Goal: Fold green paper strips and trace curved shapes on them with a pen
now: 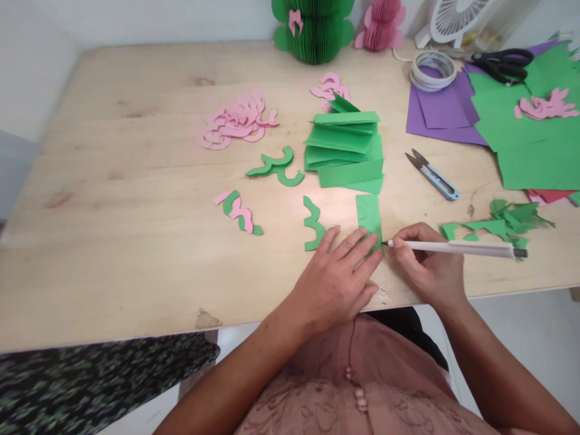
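My left hand (338, 281) lies flat with fingers spread, its fingertips pressing on a small green paper strip (368, 212) near the table's front edge. A faint curved line shows on the strip's upper part; its lower part is partly under my fingers. In my right hand (428, 266) is a white pen (457, 246), pinched near its tip, which is at the strip's right edge. Just beyond my left fingers sits a wavy green paper cutout (312, 223). Farther up is a stack of folded green paper strips (347, 151).
Pink cutouts (240, 124) and green cutouts (276, 166) lie to the left. Thread snips (432, 175), green scraps (502, 223), tape rolls (432, 71), black-handled scissors (502, 63) and purple paper (441, 112) are to the right. A green honeycomb paper figure (317, 30) stands at the back.
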